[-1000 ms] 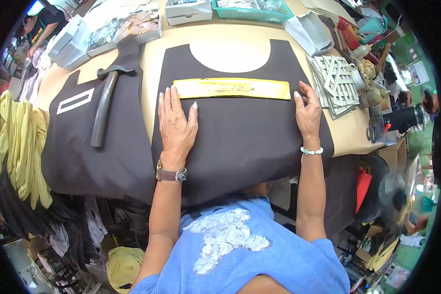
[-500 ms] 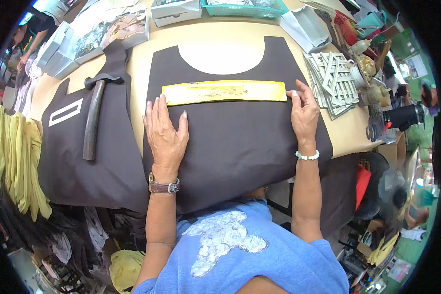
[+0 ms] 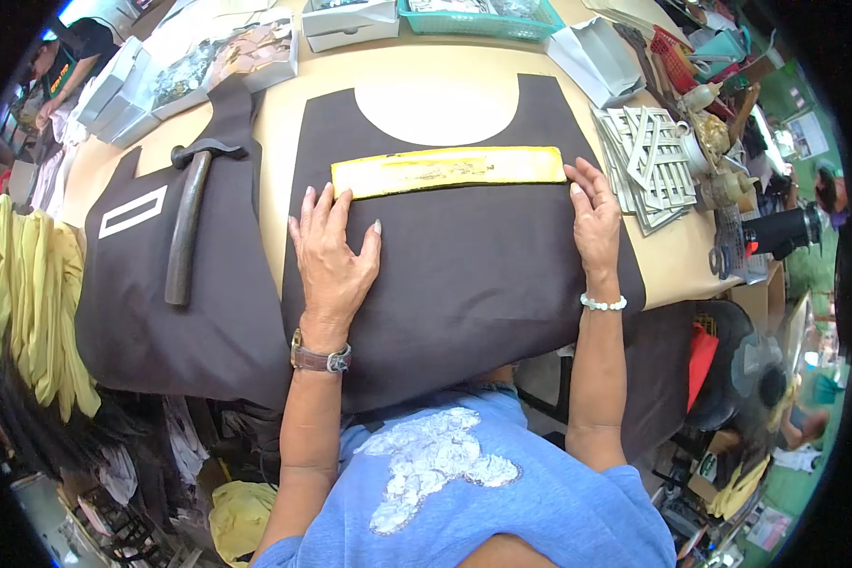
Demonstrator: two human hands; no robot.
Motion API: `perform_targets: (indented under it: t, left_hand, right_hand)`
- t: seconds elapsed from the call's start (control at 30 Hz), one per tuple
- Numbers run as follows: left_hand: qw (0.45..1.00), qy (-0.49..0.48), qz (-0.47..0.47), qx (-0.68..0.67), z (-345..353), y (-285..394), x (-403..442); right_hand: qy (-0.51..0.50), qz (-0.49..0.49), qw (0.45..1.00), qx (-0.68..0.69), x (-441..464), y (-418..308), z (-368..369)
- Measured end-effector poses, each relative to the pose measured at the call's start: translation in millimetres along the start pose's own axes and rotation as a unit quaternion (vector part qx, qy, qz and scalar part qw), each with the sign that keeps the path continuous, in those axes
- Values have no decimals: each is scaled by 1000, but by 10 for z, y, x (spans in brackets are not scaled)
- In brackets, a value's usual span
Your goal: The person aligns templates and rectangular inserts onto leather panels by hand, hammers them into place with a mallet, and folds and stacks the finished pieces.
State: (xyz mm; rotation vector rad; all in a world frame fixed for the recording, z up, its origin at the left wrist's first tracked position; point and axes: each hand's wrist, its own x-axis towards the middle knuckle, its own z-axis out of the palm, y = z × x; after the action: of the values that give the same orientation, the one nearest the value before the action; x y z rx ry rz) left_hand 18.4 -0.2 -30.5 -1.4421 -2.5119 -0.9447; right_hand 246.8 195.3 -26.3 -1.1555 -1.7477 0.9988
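One left hand (image 3: 336,270), grip wide, and right hand (image 3: 596,230), grip half-curled, flank a yellow bar (image 3: 448,169) on dark cloth (image 3: 454,284). Uneven pushes could skew the bar or pucker the cloth.

Cannot read the smudged middle of the yellow strip (image 3: 448,170); cannot tell touching from just beside between its right end and the right hand (image 3: 596,225); cannot see the whole teal basket (image 3: 483,27) or white box (image 3: 353,38), cut by the top edge. Cannot make out the small, blurred person (image 3: 71,62) at upper left; nor the dial of the wristwatch (image 3: 322,359), turned out of sight.
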Motion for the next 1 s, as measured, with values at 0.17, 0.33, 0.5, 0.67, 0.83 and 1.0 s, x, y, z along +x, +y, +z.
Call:
perform_targets:
  t: [0.17,0.33,0.5,0.67,0.83,1.0]
  left_hand:
    - [1000,-1,-7,4,-6,13,-3]
    - [1000,-6,-8,6,-11,25,2]
    - [1000,-12,-10,10,-1,23,12]
    - [1000,-12,-18,15,8,20,0]
    - [999,-10,-37,14,-28,48,-1]
    - [1000,-14,-26,2,-28,19,3]
  right_hand:
    - [-14,0,1000,0,2,-4,-9]
    - [-16,1,1000,-4,-3,-24,-8]
    - [-16,1,1000,4,0,-32,-11]
    - [-13,-4,1000,-21,-3,-12,-5]
    - [-18,-38,993,-113,-12,4,-17]
    - [-37,-92,981,-167,-29,18,-15]
